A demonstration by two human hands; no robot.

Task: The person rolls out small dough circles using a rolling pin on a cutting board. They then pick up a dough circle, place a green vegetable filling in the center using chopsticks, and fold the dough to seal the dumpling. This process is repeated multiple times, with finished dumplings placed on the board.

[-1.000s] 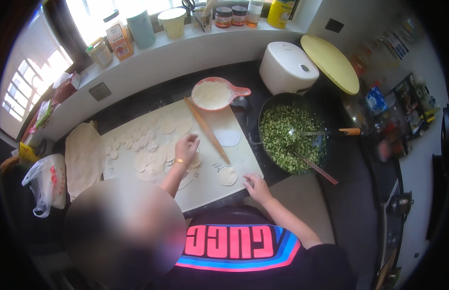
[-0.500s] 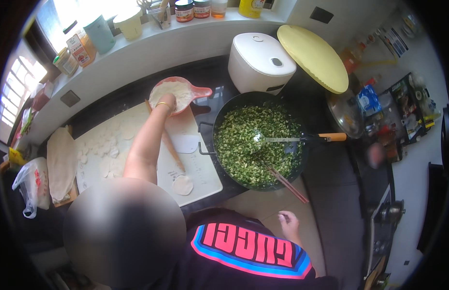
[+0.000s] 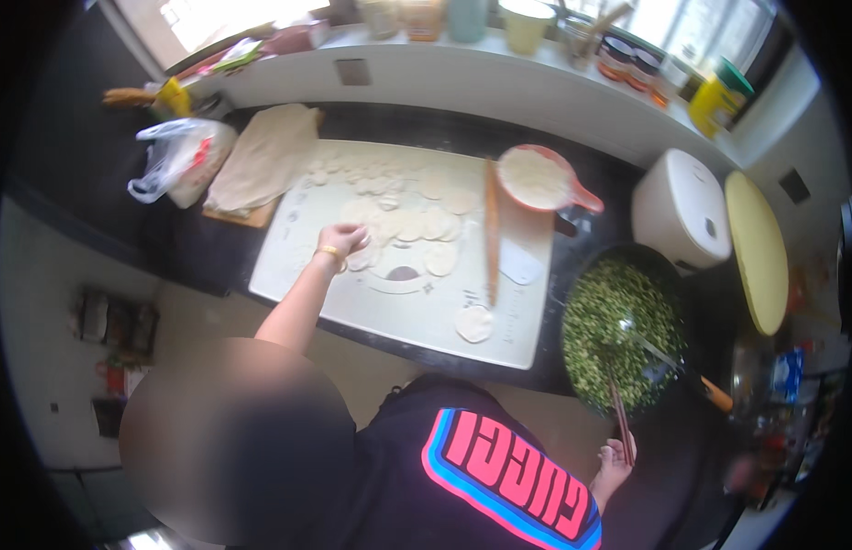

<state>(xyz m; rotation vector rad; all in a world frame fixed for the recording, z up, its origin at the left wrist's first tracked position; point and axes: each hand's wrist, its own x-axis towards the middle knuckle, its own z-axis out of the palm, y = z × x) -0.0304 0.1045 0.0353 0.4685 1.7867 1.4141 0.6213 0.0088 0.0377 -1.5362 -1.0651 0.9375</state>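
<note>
My left hand point(image 3: 346, 240) is over the left half of a pale pastry mat point(image 3: 290, 255), fingers curled together; anything inside them is hidden. Round dough wrappers point(image 3: 439, 258) and several small dough pieces point(image 3: 339, 170) lie around it. At lower right, my right hand point(image 3: 613, 462) grips the near ends of brown chopsticks point(image 3: 620, 414). Their far ends rest in chopped green filling point(image 3: 609, 312) in a dark wok. A single wrapper point(image 3: 474, 323) lies near the mat's front edge. Beside it are a wooden rolling pin point(image 3: 492, 234) and a white scraper point(image 3: 519, 264).
A red-handled bowl of flour point(image 3: 536, 177) stands by the mat's far right corner. A spatula point(image 3: 714, 394) rests in the wok. Behind are a white rice cooker point(image 3: 680, 211) and yellow lid point(image 3: 756, 252). A dough sheet point(image 3: 265, 156) and plastic bag point(image 3: 183, 160) are at left.
My left hand has left the flour bowl and moved left over the wrappers. My right hand, earlier apart from the chopsticks, now holds them. The view has swung left.
</note>
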